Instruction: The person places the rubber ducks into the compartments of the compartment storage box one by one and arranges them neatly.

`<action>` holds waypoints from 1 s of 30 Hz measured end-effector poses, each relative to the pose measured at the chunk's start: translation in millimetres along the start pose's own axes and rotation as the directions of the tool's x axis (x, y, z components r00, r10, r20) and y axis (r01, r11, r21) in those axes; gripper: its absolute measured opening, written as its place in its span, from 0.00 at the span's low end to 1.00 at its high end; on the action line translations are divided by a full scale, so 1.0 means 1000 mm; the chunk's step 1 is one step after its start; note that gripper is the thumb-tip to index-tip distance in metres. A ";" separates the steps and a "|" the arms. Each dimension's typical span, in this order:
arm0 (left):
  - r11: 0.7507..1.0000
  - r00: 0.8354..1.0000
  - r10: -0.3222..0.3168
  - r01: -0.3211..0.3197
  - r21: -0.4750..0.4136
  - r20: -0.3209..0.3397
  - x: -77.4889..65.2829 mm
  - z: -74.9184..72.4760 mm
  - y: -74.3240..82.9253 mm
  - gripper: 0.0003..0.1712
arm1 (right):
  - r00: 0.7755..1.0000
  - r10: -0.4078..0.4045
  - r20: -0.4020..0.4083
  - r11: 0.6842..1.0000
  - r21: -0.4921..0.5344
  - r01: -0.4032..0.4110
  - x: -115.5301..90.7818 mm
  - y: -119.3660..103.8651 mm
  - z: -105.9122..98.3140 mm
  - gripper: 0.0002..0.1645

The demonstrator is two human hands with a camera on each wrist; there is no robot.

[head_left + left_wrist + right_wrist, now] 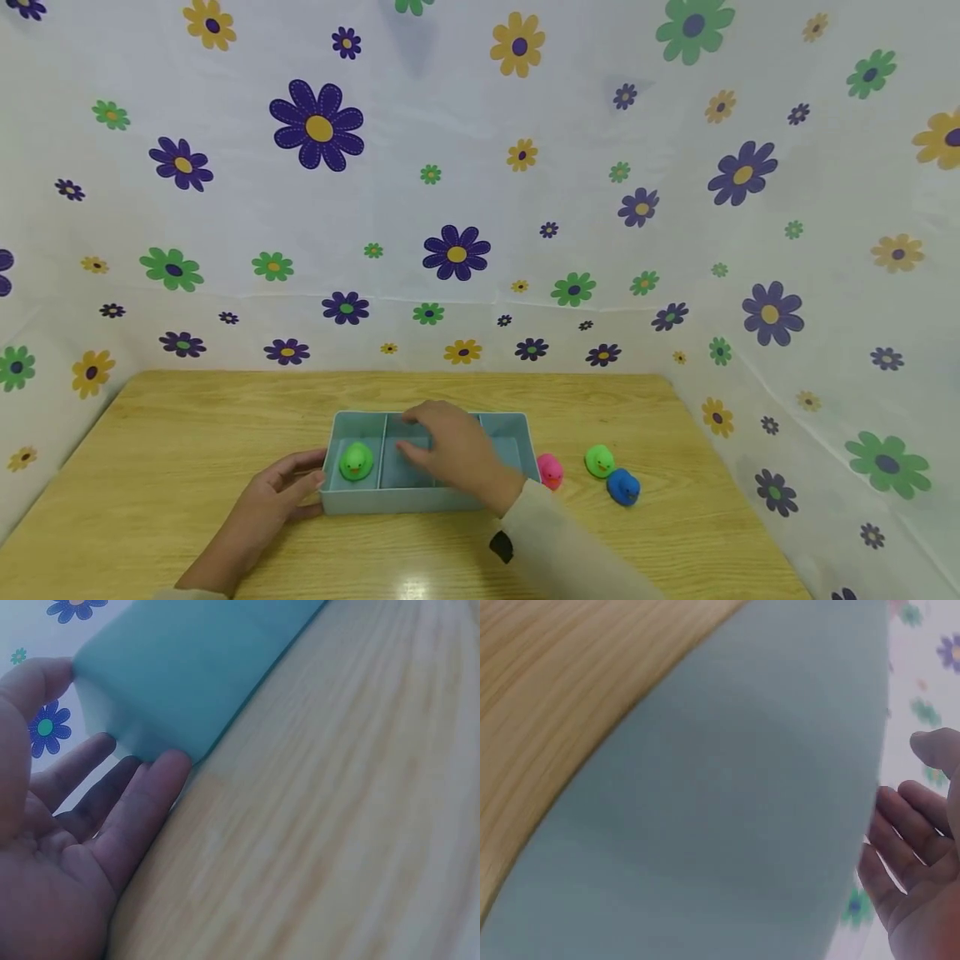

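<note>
we sit at a wooden table (187, 467) closed in on three sides by a white cloth with flowers (315, 125). in the middle of the table lies our pale blue tray (427, 500), a long box split into three compartments.

our left hand (281, 492) rests on the tabletop against the tray's left end. in the left wrist view its fingers (142, 802) lie nearly straight, their tips touching the tray's corner (172, 690), with the thumb up against the top edge. they steady the box rather than wrap round it.

our right hand (450, 454) hovers over the middle compartment, palm down, the cream sleeve (555, 550) trailing back toward us. in the right wrist view the fingers (904, 832) are loose and spread, with nothing between them; the tray wall (742, 810) fills most of that picture just beside them.

a green duck (356, 461) sits in the left compartment, just beyond our left fingertips and to the left of our right fingers. three more ducks stand on the table outside the tray, off behind our right wrist: a pink duck (550, 471) just beside the tray's right end, then a second green duck (599, 460), and a blue duck (623, 487) touching it on the near side.
</note>
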State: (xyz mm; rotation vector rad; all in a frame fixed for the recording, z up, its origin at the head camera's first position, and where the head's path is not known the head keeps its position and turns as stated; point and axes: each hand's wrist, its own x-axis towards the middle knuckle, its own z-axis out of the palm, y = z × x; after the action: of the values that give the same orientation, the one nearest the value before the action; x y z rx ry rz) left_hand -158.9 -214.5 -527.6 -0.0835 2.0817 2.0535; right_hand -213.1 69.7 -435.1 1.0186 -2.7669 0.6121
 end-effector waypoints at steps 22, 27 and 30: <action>1.000 1.000 -0.022 0.023 0.021 -0.021 -0.004 0.001 0.004 0.35 | 0.974 0.210 -0.080 0.973 0.109 -0.201 -0.118 0.154 -0.071 0.19; 1.000 1.000 -0.019 0.019 0.019 -0.017 -0.003 0.001 0.003 0.35 | 0.979 0.201 0.027 0.968 0.150 -0.202 -0.127 0.159 -0.067 0.18; 1.000 1.000 -0.013 0.013 0.018 -0.017 -0.002 0.001 0.003 0.34 | 0.976 0.203 0.079 0.962 0.169 -0.214 -0.129 0.160 -0.064 0.17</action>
State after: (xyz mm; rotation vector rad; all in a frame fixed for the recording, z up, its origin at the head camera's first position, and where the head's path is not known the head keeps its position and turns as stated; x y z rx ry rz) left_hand -156.9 -213.5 -524.5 -0.1115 2.1031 2.0333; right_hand -219.2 283.6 -462.5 0.7916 -2.9404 0.8835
